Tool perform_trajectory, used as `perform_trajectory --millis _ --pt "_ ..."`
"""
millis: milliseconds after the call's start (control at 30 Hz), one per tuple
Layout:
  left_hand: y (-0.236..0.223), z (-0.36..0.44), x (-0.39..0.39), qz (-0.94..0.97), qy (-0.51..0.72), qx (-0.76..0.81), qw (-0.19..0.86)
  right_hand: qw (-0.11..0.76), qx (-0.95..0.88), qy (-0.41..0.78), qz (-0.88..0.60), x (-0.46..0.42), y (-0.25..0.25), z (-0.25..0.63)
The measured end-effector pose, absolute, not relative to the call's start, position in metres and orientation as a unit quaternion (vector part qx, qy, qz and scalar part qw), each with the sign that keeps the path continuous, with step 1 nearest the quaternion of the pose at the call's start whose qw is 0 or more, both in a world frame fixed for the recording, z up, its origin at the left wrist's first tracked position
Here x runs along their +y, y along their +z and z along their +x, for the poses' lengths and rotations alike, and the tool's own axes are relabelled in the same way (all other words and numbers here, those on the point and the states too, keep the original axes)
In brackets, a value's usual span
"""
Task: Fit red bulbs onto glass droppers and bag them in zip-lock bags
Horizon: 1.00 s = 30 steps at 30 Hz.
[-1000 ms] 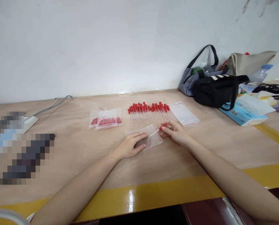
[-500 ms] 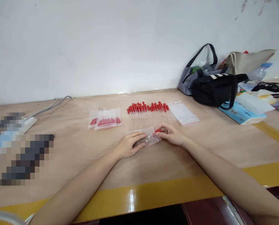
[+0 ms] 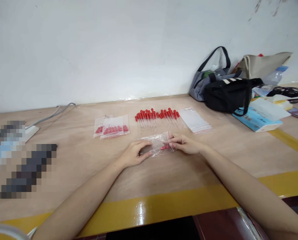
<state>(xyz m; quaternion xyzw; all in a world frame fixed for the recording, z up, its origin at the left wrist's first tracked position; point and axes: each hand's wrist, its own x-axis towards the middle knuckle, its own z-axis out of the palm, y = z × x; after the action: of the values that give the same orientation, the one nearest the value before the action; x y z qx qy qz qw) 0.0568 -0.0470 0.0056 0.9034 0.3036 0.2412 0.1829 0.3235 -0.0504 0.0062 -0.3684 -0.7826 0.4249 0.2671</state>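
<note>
A small clear zip bag (image 3: 158, 144) lies on the wooden table (image 3: 164, 173) between my hands. My left hand (image 3: 133, 154) grips its left end, fingers curled on the plastic. My right hand (image 3: 186, 144) pinches the bag's open right end, where the red bulb of a glass dropper (image 3: 165, 147) now lies inside the bag. Behind them a row of several red-capped droppers (image 3: 157, 117) is laid out side by side. Filled bags of droppers (image 3: 111, 127) lie to the left, a stack of empty zip bags (image 3: 195, 121) to the right.
Bags stand against the wall at the back right: a striped tote (image 3: 206, 85), a black bag (image 3: 229, 94) and a beige one (image 3: 264, 65). A blue packet (image 3: 256, 120) lies beside them. A grey cable (image 3: 53, 113) runs at the left. Yellow tape (image 3: 151, 210) marks the table's near edge.
My right hand carried one red-capped dropper from outside the bag's mouth leftwards into the bag. My left hand closed on the bag's left end.
</note>
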Motion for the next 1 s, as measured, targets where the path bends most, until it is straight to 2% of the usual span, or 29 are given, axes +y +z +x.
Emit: perform_trajectory --millis 200,500,600,700,800,1000 --pt "0.004 0.057 -0.045 0.907 0.259 0.267 0.196 0.316 -0.619 0.568 -0.441 -0.054 0.003 0.323" --pt "0.000 0.055 -0.041 0.909 0.252 0.250 0.218 0.302 -0.557 0.584 -0.507 -0.055 0.001 0.316" --pt "0.001 0.056 -0.042 0.907 0.257 0.248 0.221 0.339 -0.563 0.492 -0.571 -0.048 0.000 0.315" --pt "0.004 0.056 -0.044 0.899 0.264 0.267 0.228 0.364 -0.621 0.280 -0.635 -0.031 0.001 0.316" --pt "0.007 0.057 -0.045 0.896 0.260 0.277 0.231 0.341 -0.673 0.113 -0.646 -0.007 0.005 0.316" --pt "0.006 0.057 -0.045 0.896 0.255 0.281 0.232 0.257 -0.654 0.052 -0.710 0.032 0.014 0.294"
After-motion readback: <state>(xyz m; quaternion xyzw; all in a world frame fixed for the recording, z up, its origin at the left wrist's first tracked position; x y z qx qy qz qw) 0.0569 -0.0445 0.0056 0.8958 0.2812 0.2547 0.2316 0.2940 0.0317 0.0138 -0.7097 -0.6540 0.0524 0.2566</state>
